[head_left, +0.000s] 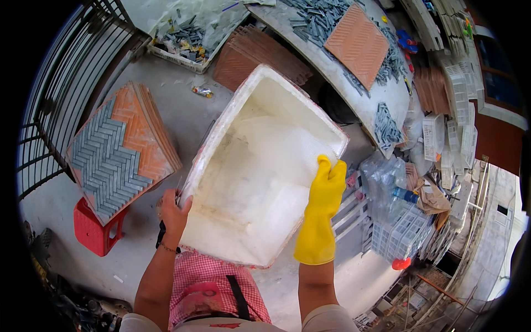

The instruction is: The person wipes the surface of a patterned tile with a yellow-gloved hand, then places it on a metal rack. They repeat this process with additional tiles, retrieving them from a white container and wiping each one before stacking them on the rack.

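A large white foam box (243, 171) is held up in front of me, its open side facing me and its floor whitish with yellow-brown stains. My left hand (175, 214), bare, grips the box's left side with the thumb over the rim; most of its fingers are hidden behind the wall. A long yellow rubber glove (317, 227) covers my right hand (330, 174), which is closed over the right rim. I wear a red-and-white checked apron (213, 282) below the box.
At the left, a red plastic stool (94, 228) stands under stacked orange boards (146, 122), partly covered with grey strips in a herringbone pattern. A table (310, 55) at the back bears loose grey strips and another orange board (358, 44). White crates (401, 232) and clear plastic bags crowd the right.
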`<state>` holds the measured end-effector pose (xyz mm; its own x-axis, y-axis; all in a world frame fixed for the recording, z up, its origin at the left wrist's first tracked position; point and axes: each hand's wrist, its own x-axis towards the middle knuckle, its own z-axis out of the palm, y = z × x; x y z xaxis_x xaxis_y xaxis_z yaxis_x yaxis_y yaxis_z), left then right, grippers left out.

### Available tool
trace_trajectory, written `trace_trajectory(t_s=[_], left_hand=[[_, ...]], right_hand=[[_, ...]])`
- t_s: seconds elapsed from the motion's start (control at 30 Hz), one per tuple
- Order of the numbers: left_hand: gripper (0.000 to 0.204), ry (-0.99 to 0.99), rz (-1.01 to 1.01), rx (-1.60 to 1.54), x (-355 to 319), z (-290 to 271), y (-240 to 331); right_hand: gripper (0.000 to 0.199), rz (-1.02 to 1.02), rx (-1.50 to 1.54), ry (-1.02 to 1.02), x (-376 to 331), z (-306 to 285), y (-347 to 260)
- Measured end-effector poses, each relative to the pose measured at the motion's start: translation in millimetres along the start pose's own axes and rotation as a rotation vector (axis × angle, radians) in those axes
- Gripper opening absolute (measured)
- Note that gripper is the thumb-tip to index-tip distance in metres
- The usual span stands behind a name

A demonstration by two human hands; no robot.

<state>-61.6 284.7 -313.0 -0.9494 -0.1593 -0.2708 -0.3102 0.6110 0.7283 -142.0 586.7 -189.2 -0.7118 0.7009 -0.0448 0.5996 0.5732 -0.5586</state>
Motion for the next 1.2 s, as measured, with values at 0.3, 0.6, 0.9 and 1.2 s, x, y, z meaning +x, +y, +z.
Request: trace_trajectory(t_s=[0.3, 0.6, 0.9, 1.2], left_hand=[[0.03, 0.045, 0.022, -0.039, -0.3, 0.5, -5.1], [0.03, 0.042, 0.061, -0.014, 1.9, 1.8, 1.8], [0.031, 0.081, 0.118, 0.049, -1.1, -0.2, 0.0], [0.013, -0.47, -0.154, -0.382, -59.8, 55.4, 67.4]], right_hand=[[0.033, 0.596, 1.131, 0.025, -81.6, 34.2, 70.3], [0.045, 1.682, 2.26, 0.316, -223.4, 166.0, 296.2], [0.024, 1.178, 1.1, -0.799, -214.5, 115.3, 210.7], [0.026, 0.557, 0.921, -0.624, -145.2, 79.0, 117.9]])
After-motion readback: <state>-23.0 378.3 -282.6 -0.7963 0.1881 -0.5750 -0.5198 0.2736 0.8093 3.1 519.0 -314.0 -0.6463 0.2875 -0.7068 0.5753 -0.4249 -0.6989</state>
